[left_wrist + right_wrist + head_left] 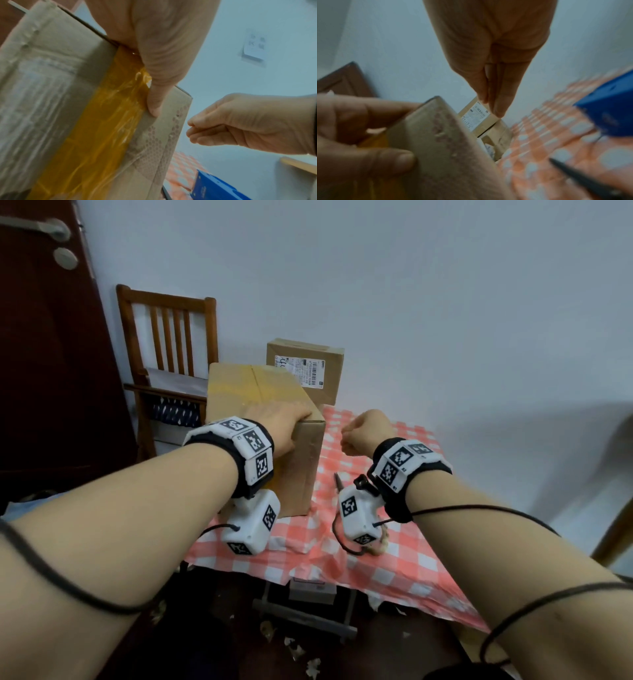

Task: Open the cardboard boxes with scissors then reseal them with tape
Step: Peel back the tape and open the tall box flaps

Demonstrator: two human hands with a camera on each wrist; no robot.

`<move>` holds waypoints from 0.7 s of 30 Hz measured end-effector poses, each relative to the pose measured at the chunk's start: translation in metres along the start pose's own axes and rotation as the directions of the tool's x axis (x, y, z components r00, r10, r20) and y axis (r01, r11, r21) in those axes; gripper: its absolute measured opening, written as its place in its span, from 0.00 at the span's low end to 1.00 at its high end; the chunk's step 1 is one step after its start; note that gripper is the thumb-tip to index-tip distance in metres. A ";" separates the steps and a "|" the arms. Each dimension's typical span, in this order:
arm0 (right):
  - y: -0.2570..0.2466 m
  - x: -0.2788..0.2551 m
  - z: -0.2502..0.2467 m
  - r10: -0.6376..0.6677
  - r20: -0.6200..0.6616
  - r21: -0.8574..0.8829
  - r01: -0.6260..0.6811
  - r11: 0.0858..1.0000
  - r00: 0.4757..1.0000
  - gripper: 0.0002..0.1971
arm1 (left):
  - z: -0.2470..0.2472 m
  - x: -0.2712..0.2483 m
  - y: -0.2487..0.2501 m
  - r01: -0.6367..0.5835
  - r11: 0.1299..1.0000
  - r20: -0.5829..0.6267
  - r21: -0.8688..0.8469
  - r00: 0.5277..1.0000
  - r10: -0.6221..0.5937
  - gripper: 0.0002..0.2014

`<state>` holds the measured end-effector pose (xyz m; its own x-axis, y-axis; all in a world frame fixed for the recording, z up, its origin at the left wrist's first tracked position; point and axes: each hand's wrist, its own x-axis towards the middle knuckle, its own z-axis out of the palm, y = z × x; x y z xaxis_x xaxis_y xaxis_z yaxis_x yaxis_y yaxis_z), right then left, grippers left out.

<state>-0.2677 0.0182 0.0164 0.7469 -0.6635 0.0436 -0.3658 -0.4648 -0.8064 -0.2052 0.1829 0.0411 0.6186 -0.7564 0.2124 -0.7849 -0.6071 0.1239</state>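
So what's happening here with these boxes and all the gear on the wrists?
A person wearing wrist cameras is working on a large cardboard box on a checkered tablecloth. Their left hand grips the box's near top corner, thumb beside a strip of yellowish tape. The right hand hovers beside the box, fingers curled, apparently holding nothing. A smaller labelled box sits behind, and a dark pointed tool, possibly the scissors, lies on the cloth.

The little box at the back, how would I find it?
Look at the checked tablecloth. At its far end, by the wall, the little box sits behind the big box under the left hand. Only the little one has a white barcode label.
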 end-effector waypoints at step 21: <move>0.139 -0.010 -0.066 0.135 -0.020 -0.533 -0.125 0.837 0.991 0.13 | 0.080 0.017 0.103 -0.162 0.967 0.098 -0.196 0.978 0.184 0.20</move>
<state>-0.3620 -0.0783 -0.0571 0.6795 -0.7317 -0.0538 -0.6954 -0.6188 -0.3654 -0.2728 0.0884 -0.0204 0.4644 -0.8751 0.1359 -0.8663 -0.4170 0.2751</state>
